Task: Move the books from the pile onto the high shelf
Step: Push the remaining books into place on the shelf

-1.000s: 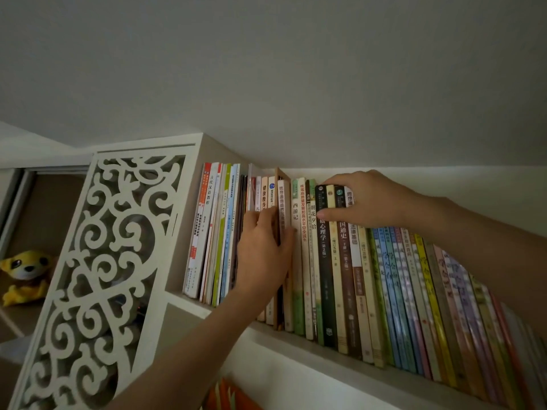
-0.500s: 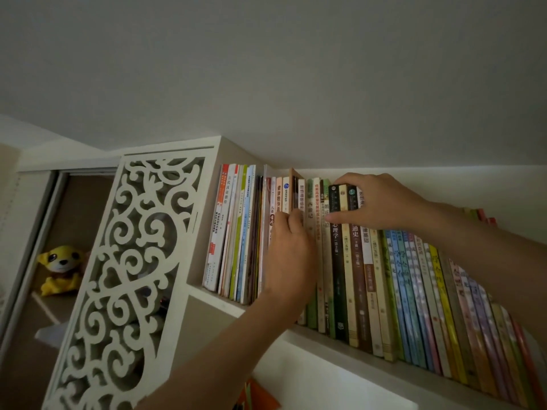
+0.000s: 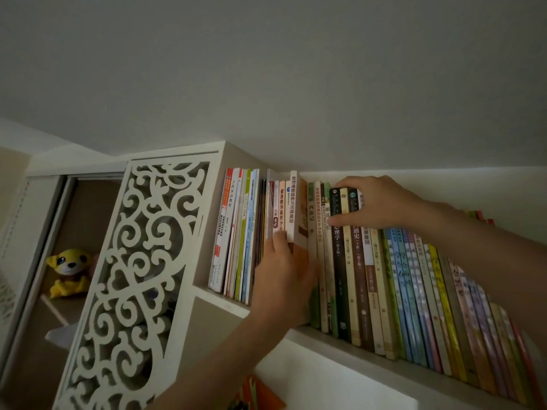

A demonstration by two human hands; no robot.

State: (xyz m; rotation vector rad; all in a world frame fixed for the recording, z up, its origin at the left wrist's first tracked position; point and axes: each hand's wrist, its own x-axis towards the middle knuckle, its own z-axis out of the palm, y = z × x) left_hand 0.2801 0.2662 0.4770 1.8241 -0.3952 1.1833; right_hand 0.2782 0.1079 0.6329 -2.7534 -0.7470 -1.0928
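Observation:
A long row of upright books fills the high shelf just under the ceiling. My left hand grips a white-spined book with a brown cover. That book stands between thin books on its left and a green-topped one on its right, and sticks out in front of the row. Further right, my right hand curls over the tops of a black-spined book and its brown neighbours, thumb pressed on their spines. The pile is not in view.
A white fretwork panel closes the shelf's left end. Behind it, a yellow plush toy sits in a lower cupboard. Something orange shows at the bottom edge. The ceiling hangs close above the books.
The white-spined book now stands out further from the row, with its brown cover showing. My left hand sits lower on it. My right hand keeps its hold on the dark books.

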